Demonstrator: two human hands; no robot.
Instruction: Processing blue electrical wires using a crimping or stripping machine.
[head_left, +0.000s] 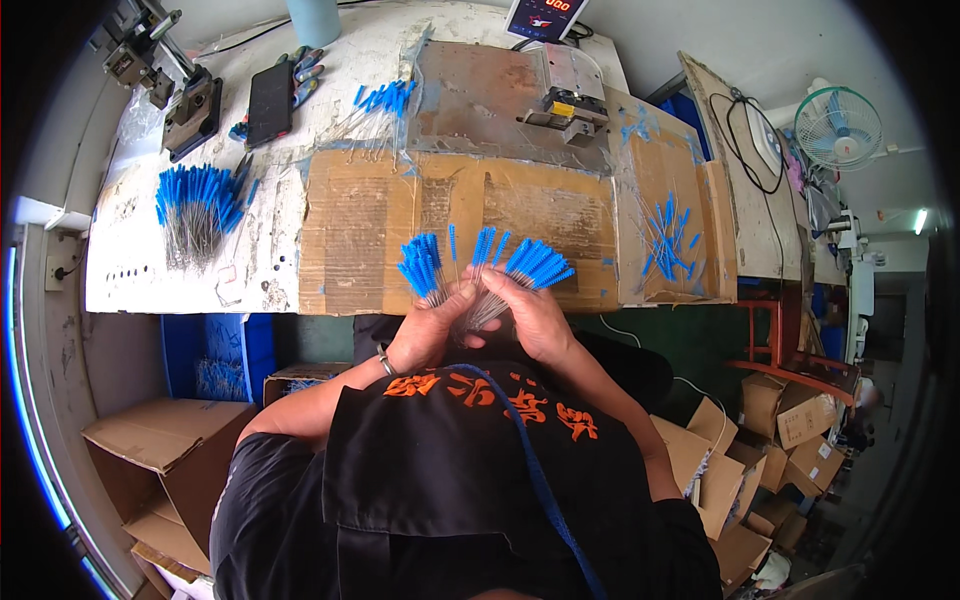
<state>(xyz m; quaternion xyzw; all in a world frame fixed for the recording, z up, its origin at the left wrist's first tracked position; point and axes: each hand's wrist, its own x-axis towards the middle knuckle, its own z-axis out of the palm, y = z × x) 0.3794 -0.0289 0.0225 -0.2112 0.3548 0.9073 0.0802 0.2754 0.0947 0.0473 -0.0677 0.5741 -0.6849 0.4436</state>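
Note:
My left hand (432, 325) and my right hand (532, 315) are together just past the table's near edge, both closed on a fanned bunch of thin wire brushes with blue bristle tips (485, 262). The blue tips point away from me over the cardboard sheet (360, 230). The wire stems cross between my fingers. A metal bracelet sits on my left wrist.
More blue-tipped brushes lie in a pile at the left (195, 200), near the back (385, 98) and on cardboard at the right (665, 240). A small metal press (570, 100), a dark phone (270, 100) and a lever tool (160, 75) stand on the table. Cardboard boxes (150, 450) flank me; a fan (838, 128) is at the right.

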